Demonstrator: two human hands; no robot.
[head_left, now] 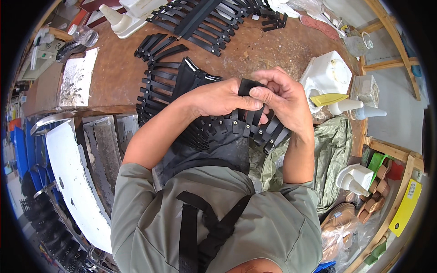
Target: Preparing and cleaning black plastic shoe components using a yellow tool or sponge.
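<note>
Probably light, soft and bendy: black strap piece (247,85), left of the white jug (328,69). I log left grip (217,96) and right grip (289,94) both pinched on its plain band, likely a better hold than the studded tabs (235,126)

we find passable tabletop (273,49) left of white container (328,70); farther left, black strap strips (198,20) block; container's lower left, our right hand (287,98); below container, green sheet (334,145).
</note>
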